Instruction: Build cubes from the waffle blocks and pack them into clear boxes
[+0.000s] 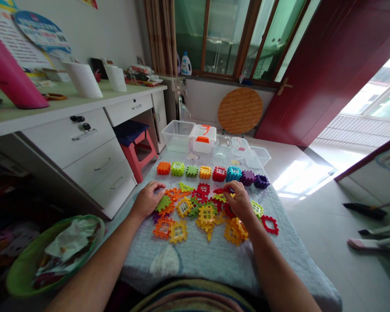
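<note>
My left hand point(148, 199) rests at the left edge of a loose heap of interlocking plastic building tiles, its fingers loosely bent with a gap to the thumb. Right beside its thumb lies a green tile point(163, 203). My right hand point(238, 198) reaches over the heap's right side, fingers closed on a red tile point(218, 190), partly hidden by the fingers. Between the hands lie yellow window tiles point(184, 207), orange tiles point(163, 227) and a red window tile point(203, 189). A red frame tile point(269, 225) lies at the far right.
Behind the heap runs a row of colour-sorted tile stacks, from an orange stack point(164, 168) to a dark purple stack point(261, 181). Clear plastic boxes point(178, 135) stand at the cloth-covered table's point(211, 260) far end. A green basket point(16, 277) sits at the lower left.
</note>
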Motion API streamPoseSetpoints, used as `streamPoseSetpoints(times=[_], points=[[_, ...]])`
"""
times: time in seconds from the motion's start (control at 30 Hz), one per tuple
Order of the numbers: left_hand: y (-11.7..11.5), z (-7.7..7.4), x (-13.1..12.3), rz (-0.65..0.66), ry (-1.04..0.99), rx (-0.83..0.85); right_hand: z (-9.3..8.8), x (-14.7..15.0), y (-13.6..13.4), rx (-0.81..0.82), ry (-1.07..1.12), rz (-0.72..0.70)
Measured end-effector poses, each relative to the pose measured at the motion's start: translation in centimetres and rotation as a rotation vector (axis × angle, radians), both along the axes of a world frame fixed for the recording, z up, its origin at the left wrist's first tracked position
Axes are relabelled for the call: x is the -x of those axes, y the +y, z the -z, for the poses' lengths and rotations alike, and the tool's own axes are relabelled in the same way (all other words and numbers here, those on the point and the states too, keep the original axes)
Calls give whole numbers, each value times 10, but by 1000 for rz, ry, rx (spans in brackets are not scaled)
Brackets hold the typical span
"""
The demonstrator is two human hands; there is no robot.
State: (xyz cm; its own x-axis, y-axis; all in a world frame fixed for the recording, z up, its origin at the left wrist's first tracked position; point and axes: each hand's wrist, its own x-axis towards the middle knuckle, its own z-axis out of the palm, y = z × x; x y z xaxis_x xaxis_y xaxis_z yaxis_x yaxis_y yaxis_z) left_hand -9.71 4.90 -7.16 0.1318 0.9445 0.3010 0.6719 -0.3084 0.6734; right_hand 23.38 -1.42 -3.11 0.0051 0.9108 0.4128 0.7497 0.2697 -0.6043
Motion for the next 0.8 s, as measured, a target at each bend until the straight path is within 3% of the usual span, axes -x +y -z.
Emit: streamPoseSetpoints(times=[0.2,0.43,0.6,0.73,0.8], points=[[0,2,1,0,0,1,-5,-3,-8,204,-278,-144],[-2,-4,-1,-9,-1,23,-9,-2,-12,268,-331,-192],[-1,-1,0,-1,-1,26,-6,-8,-7,211,-279,-206],[2,3,2,13,14,14,-20,-31,-10,102,-192,-195],[3,5,3,17,19,12,-28,-41,-15,122,-212,-216]])
